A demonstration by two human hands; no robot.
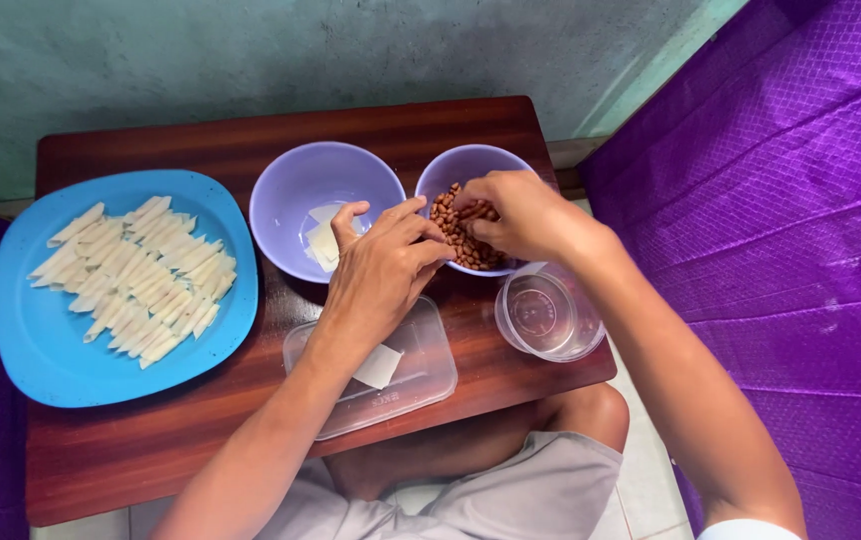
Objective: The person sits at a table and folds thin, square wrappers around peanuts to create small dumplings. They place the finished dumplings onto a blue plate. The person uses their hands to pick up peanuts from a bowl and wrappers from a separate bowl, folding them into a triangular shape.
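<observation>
Peanuts (463,235), reddish-brown and skinned, fill the right-hand lilac bowl (451,165) at the back of the small wooden table (151,445); both hands meet over this bowl, which sits within easy reach of the seated person; the right hand (516,215) comes in from the right with its fingertips pinched together among the nuts, seemingly gripping one or a few, though the exact hold is partly hidden; the left hand (386,270) lies across the bowl's near rim, fingers curled loosely toward the nuts, and whether it holds anything I cannot tell; just left of it stands a second lilac bowl (301,180) with a few pale flat pieces (323,240) at its bottom, kept apart from the nuts; a rectangular clear container (421,385) rests under the left wrist at the table's near edge with one pale piece (381,368) inside; a round clear tub (546,315) sits just beside the peanut bowl, below the right forearm, with nothing visible in it; a large blue plate (31,340) on the left carries a loose spread of pale pasta tubes (136,280), well apart from the hands; purple fabric (781,200) flanks the table.
</observation>
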